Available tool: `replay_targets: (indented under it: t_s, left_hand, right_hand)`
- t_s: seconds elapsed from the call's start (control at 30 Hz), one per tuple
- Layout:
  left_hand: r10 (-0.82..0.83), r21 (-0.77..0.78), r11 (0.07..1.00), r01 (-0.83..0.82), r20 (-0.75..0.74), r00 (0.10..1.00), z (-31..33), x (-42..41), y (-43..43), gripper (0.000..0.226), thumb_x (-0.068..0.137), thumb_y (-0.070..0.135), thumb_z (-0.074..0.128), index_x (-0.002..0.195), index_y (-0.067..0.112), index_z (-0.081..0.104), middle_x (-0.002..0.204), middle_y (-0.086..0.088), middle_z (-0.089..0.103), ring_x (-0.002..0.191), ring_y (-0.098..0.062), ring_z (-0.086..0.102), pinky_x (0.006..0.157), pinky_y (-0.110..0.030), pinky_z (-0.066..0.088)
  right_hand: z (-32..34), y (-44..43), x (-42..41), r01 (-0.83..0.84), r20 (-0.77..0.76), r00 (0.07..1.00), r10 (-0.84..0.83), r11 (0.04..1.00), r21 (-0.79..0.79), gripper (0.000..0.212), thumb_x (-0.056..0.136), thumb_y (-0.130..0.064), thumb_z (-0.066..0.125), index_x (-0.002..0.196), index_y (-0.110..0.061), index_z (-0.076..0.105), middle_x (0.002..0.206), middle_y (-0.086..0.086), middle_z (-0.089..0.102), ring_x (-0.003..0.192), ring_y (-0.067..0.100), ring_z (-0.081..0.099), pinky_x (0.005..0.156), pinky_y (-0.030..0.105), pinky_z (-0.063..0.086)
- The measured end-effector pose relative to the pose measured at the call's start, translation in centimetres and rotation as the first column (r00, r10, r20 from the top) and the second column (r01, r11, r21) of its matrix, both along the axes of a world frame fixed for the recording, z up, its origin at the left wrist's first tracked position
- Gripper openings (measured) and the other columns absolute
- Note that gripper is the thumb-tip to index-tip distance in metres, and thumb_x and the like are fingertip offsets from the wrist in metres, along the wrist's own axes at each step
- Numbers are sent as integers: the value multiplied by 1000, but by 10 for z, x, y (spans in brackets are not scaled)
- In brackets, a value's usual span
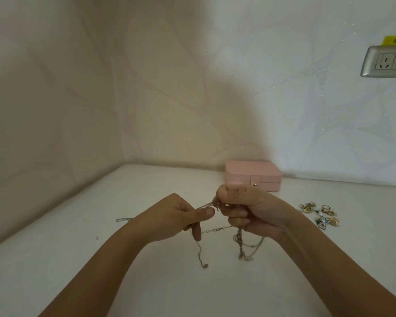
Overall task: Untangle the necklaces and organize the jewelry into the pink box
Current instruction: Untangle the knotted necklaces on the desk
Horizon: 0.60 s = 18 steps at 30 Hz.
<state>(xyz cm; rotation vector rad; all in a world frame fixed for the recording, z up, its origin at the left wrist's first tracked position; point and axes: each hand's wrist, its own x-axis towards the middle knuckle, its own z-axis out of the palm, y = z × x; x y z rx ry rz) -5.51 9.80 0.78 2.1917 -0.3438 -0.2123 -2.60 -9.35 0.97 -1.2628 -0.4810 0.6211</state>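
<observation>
"While I watch the head view from my desk, I start at the left: a thin chain end [121,219] lies on the white table [78,259], running in behind the left forearm."

"And the hands?"

"The left hand [181,217] pinches one strand of the tangled necklaces [216,204] between thumb and forefinger, and a loose tail hangs below it. The right hand [249,213] is clenched round the knot itself. More loops dangle under that fist, and I see a clasp chain stretched between the two hands."

"Where is the box?"

"The pink box [253,177] sits closed, its strap snapped down, just behind the right hand and against the wall. Further right, a small heap of gold earrings [320,216] lies on the table, apart from the hands. A wall socket [385,61] is high at the far right."
</observation>
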Motion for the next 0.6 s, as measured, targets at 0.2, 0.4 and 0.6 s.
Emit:
replay_targets:
  t_s: [0.2,0.4,0.6]
  left_hand:
    - [-61,-323,944,63,15,998,3,-2,3,55,83,56,57,44,18,54,57,-6,33,50,-10,27,51,-18,28]
    - [-20,-644,765,-9,-37,999,7,-1,7,32,78,37,56,60,15,71,76,4,64,56,-5,35,46,-15,27]
    - [-98,-551,834,20,-113,989,8,-2,7,40,82,37,66,50,15,59,41,3,34,53,-16,16,46,-22,17]
  right_hand:
    - [6,-4,-1,144,-22,989,-143,989,21,18,78,-20,62,67,-13,73,59,-1,53,43,3,37,41,13,35]
    - [1,-5,5,140,-52,989,-136,987,79,17,76,-1,60,81,-4,76,80,9,67,72,18,65,80,29,57]
    - [3,-5,5,175,-51,984,-171,980,90,14,75,-6,61,76,-6,75,83,9,69,79,21,66,91,36,51]
